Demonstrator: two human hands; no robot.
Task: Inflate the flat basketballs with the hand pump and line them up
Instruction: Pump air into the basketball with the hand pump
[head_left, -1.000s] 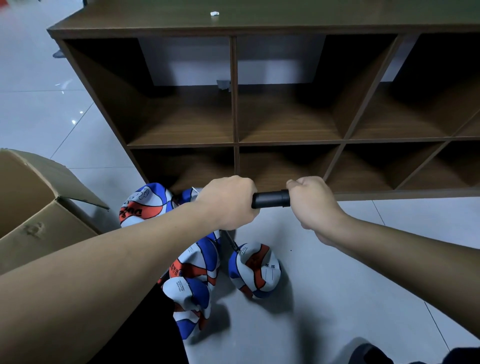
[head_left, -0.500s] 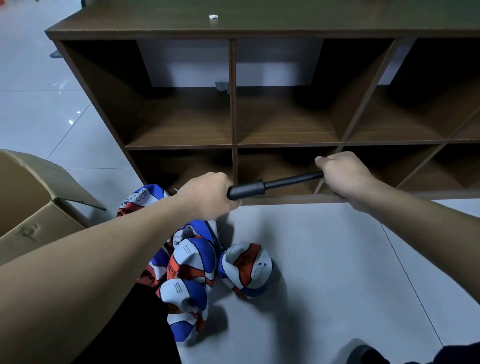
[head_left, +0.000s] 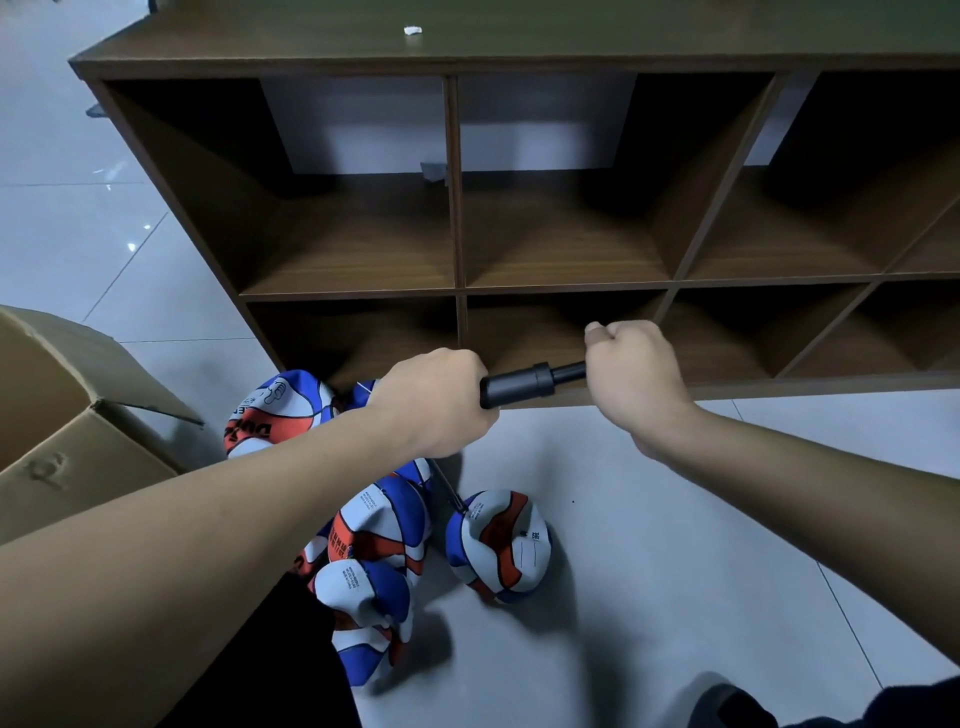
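left hand (head_left: 434, 405) holds a tight grip on the pump (head_left: 524, 383) barrel, right hand (head_left: 631, 371) on its handle. the ball (head_left: 501, 545) being pumped lies on the floor, dented; the pile (head_left: 374, 540) beside it looks flat. none lined up: early.

The scene is seen by one wide-angle camera only, worn on the head. It is pointed forward and down, so the floor (head_left: 675, 571) is seen from above at a steep angle. The forearms are seen entering from the lower corners, very near the lens, and the left hand (head_left: 431, 402) and right hand (head_left: 631, 374) are near the middle. The shelf (head_left: 457, 228) fills the upper half, its lines bent outward. A box (head_left: 78, 431) is cut by the left edge.
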